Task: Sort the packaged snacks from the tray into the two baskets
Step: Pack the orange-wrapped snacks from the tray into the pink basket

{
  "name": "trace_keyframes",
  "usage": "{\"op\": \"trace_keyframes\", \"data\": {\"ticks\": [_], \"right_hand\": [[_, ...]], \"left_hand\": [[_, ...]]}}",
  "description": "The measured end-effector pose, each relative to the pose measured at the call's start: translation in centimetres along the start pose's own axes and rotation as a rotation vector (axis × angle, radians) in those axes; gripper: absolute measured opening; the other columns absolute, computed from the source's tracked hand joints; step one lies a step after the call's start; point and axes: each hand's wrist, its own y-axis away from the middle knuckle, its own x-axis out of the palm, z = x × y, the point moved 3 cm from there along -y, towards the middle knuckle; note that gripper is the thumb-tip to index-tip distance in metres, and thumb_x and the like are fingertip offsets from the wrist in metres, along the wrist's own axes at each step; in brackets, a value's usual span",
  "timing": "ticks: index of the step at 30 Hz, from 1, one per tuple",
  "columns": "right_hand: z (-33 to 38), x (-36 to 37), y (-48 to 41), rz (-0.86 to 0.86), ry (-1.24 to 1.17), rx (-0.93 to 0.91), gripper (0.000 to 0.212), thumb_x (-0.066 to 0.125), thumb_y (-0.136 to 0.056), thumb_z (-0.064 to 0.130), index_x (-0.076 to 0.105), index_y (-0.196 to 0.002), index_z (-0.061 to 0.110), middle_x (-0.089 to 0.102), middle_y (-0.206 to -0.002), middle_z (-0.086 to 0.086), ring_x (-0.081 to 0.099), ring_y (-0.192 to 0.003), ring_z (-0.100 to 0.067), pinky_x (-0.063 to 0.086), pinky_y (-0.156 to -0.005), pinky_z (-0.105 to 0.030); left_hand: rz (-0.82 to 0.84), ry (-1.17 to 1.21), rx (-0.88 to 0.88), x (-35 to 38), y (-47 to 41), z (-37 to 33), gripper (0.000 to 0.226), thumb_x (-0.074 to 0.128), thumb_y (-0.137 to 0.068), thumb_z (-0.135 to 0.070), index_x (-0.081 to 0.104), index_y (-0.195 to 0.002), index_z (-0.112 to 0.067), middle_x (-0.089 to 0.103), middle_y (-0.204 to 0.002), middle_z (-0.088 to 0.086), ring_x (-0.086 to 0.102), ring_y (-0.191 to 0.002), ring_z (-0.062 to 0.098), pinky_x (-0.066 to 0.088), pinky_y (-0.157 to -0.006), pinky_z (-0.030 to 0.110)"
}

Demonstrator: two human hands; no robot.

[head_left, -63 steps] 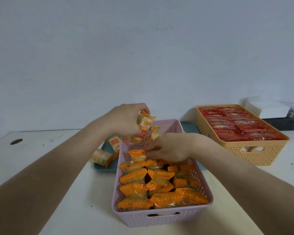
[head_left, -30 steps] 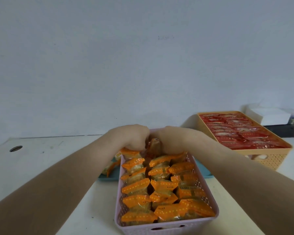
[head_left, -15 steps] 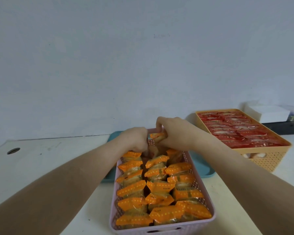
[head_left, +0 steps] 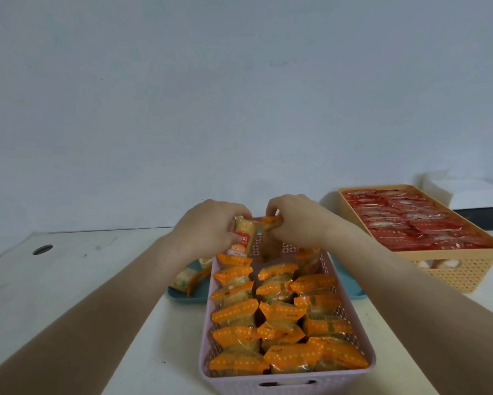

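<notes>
Two hands, left hand (head_left: 211, 232) and right hand (head_left: 295, 223), each grip unreadably labelled snacks.

Single head view — looks forward-down, close over table (head_left: 68, 280).

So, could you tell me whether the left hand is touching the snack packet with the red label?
Touching: the head view shows the left hand wrapped around the upright packet over the pink basket.
</notes>
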Motion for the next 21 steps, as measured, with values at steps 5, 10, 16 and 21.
{"op": "trace_keyframes", "data": {"ticks": [5, 10, 16, 21], "right_hand": [[-0.3, 0.5, -0.8, -0.057, -0.009, 0.073, 0.019, 0.062, -0.085, 0.022, 0.068, -0.100, 0.013, 0.067, -0.100, -0.004, 0.061, -0.089, -0.022, 0.044, -0.066, -0.028], [1.1, 1.3, -1.5, 0.020, -0.137, 0.008, 0.019, 0.066, -0.087, 0.024, 0.073, -0.103, 0.018, 0.069, -0.103, 0.002, 0.061, -0.092, -0.014, 0.047, -0.074, -0.024], [2.9, 2.5, -1.9, 0.051, -0.166, -0.043, 0.026, 0.064, -0.085, 0.013, 0.072, -0.110, 0.015, 0.073, -0.108, -0.003, 0.065, -0.101, -0.019, 0.051, -0.090, -0.031], [2.3, 0.6, -0.3, 0.160, -0.086, -0.062, 0.041, 0.058, -0.087, 0.009, 0.057, -0.127, 0.019, 0.066, -0.119, -0.003, 0.061, -0.106, -0.020, 0.048, -0.087, -0.030]], "left_hand": [[0.034, -0.062, 0.028, -0.3, 0.8, 0.7, 0.031, 0.074, -0.079, -0.032, 0.061, -0.107, -0.034, 0.056, -0.101, -0.010, 0.051, -0.094, 0.010, 0.044, -0.076, 0.027], [0.146, -0.054, 0.061, -0.4, 1.5, 0.5, 0.023, 0.061, -0.090, -0.032, 0.071, -0.109, -0.026, 0.067, -0.107, -0.012, 0.058, -0.100, 0.008, 0.048, -0.084, 0.027], [-0.139, -0.011, 0.106, -0.5, 1.9, 0.7, 0.020, 0.058, -0.090, -0.041, 0.067, -0.102, -0.027, 0.060, -0.100, -0.009, 0.050, -0.096, 0.008, 0.043, -0.080, 0.027], [0.102, 0.006, 0.126, 1.4, 1.5, 0.7, 0.035, 0.056, -0.089, -0.049, 0.058, -0.119, -0.030, 0.064, -0.102, -0.008, 0.058, -0.090, 0.011, 0.051, -0.079, 0.035]]}}
